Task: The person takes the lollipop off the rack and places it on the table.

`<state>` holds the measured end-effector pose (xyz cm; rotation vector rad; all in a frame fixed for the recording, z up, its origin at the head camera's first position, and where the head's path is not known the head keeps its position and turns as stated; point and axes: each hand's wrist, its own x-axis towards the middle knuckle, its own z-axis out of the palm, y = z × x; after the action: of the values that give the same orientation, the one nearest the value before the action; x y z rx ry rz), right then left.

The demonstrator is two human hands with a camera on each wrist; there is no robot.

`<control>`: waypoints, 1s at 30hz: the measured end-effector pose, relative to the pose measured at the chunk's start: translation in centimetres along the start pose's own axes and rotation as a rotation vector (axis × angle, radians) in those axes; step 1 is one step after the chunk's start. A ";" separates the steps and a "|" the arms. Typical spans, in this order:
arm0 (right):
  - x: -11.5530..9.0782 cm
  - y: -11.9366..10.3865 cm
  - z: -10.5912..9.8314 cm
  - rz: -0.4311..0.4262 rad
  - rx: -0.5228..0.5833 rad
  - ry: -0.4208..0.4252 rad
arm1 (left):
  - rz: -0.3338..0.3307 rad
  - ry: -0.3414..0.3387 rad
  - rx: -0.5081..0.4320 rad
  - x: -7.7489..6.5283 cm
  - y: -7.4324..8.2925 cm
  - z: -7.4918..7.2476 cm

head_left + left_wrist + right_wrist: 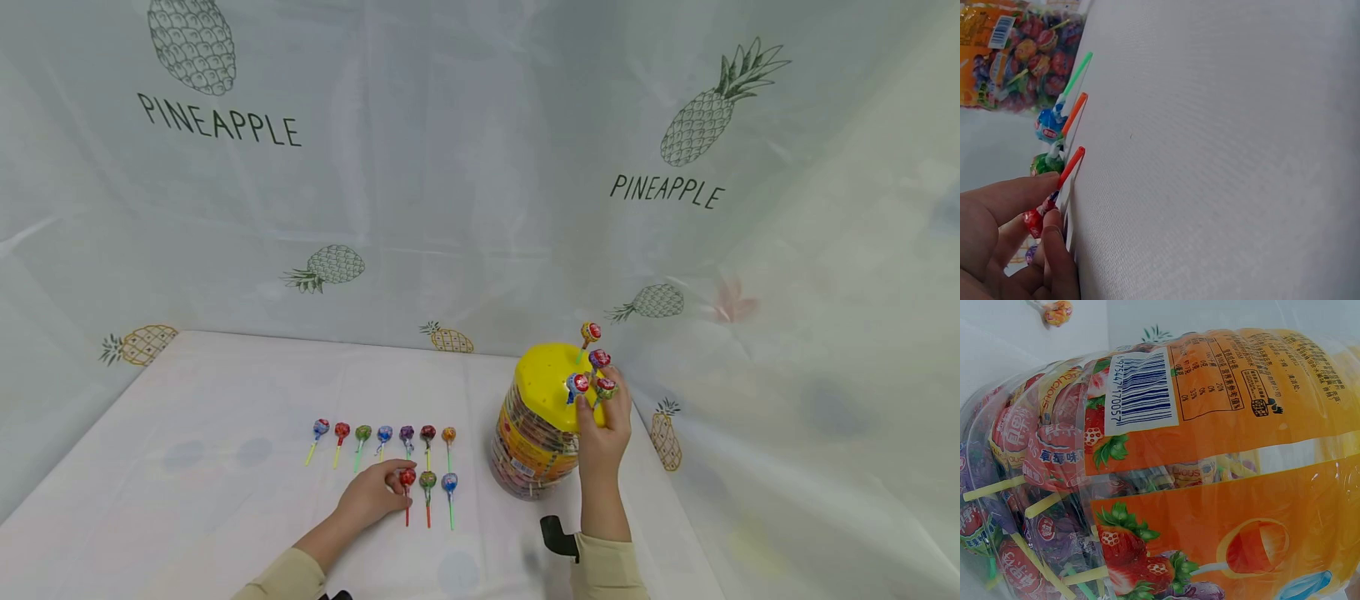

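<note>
With thumb and fingers my left hand (375, 493) pinches a red-wrapped lollipop (407, 477) at the near end of its red stick, low over the white table. In the left wrist view its red stick (1071, 167) points away from the fingertips. Beside it lie a green lollipop (427, 480) and a blue one (449, 482). My right hand (602, 433) grips the right edge of the yellow lid (543, 379) of a big clear candy jar (517, 458). Several lollipops stand in the lid, among them a yellow-red one (591, 332) and a blue-red one (577, 384) by my thumb.
Behind my left hand, a row of several lollipops lies on the table, from a blue one (321, 427) to an orange one (448, 434). Wrapped candies fill the jar behind its orange label (1166, 544). A pineapple-print sheet (450, 167) hangs behind the table (225, 400).
</note>
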<state>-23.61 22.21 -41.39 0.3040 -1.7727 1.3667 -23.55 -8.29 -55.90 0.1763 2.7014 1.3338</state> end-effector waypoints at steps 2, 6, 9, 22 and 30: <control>0.0 0.0 0.0 0.003 -0.008 0.000 | 0.001 -0.005 0.002 0.0 0.0 0.0; -0.2 -0.1 0.0 0.021 -0.012 -0.004 | -0.006 -0.014 0.002 -0.1 0.0 0.1; -0.2 -0.1 0.1 0.033 0.001 -0.008 | -0.003 -0.019 0.009 -0.1 0.0 0.1; -0.2 0.1 0.0 0.034 0.034 -0.004 | 0.001 -0.016 0.026 0.0 -0.3 0.4; -0.2 0.2 0.0 0.040 0.053 -0.009 | -0.018 0.007 -0.041 0.0 -0.5 0.0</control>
<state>-23.61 22.19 -41.64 0.3052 -1.7608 1.4452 -23.58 -8.59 -56.31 0.1434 2.6723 1.3864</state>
